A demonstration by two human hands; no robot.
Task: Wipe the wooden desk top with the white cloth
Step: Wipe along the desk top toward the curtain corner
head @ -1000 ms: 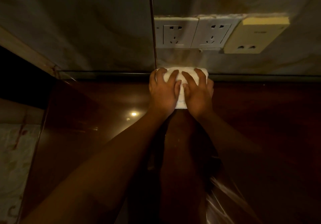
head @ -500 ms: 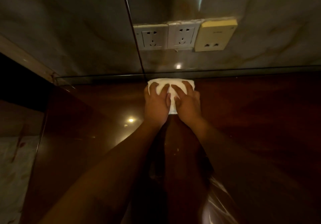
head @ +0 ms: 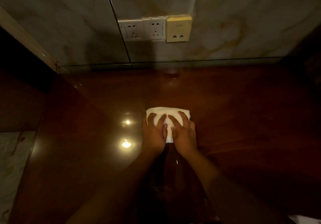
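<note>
Pressing the white cloth (head: pixel 167 115) flat on the counter (head: pixel 243 116), folded into a thick pad, roughly midway between the wall and the near edge. Covering most of the pad with both hands side by side: left hand (head: pixel 153 133) on its left half, right hand (head: pixel 184 135) on its right, thumbs nearly meeting over the middle. Keeping the fingers (head: pixel 175 122) spread and laid flat rather than curled shut, so pinning the cloth down and not pinching it. Likely sharing the load this way to hold even pressure across the whole pad and to keep the fold from slipping open on the glossy wood. Leaving only the far strip and a narrow gap of white showing between the hands.

Reflecting two ceiling lights (head: pixel 126 144) just to the left of the hands, marking how slick the surface is. Standing well apart on the marbled wall (head: pixel 243 23): two white sockets (head: pixel 144 30) and a yellowed socket plate (head: pixel 178 29).

Showing no containers anywhere in view, so nothing to report inside any.

Judging the wiping as midway, with wide stretches on both sides remaining to cover.
</note>
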